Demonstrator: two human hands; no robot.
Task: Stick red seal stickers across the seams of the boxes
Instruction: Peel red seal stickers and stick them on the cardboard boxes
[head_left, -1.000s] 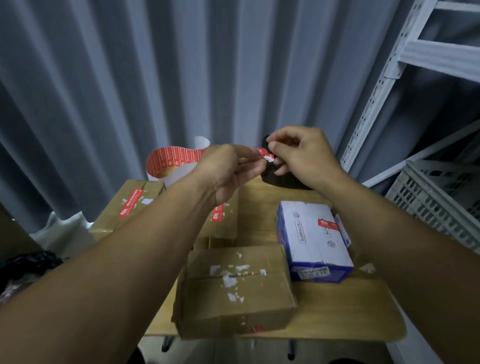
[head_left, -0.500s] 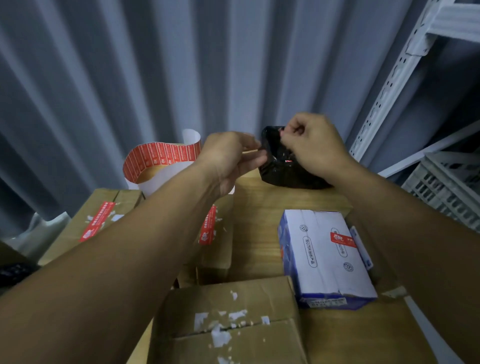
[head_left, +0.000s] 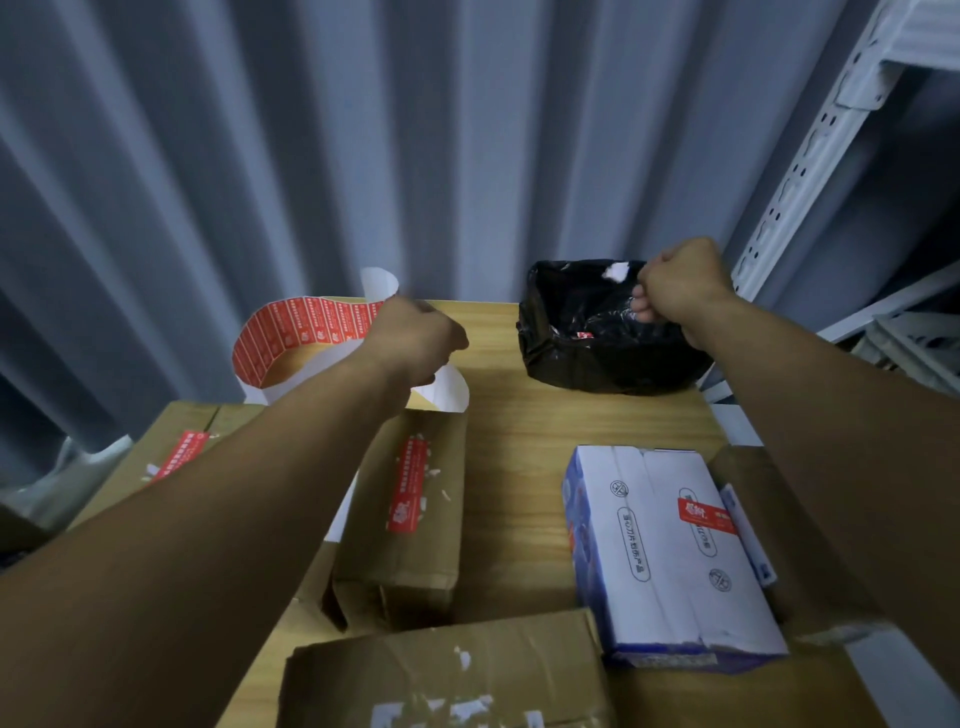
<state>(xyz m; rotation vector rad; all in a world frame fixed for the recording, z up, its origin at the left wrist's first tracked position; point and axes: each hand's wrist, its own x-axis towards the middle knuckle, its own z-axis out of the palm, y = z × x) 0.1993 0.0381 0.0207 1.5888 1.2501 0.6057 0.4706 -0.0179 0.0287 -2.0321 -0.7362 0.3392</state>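
Sticker strip (head_left: 306, 327) curls up, gripped by left hand (head_left: 415, 338); right hand (head_left: 680, 286) hangs clenched, fist above black bag (head_left: 597, 358).

Sticker strip (head_left: 291, 332) left of bag (head_left: 587, 358), behind boxes (head_left: 415, 519), seemingly on table (head_left: 519, 467)

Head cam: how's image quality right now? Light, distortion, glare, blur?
Head view: dim, bluish light, soft shadows; wide-angle lens fans the curtain folds and tilts the shelf upright; small glints on the black bag; print on the blue-and-white box is legible; print on the sticker strip is too small to read.
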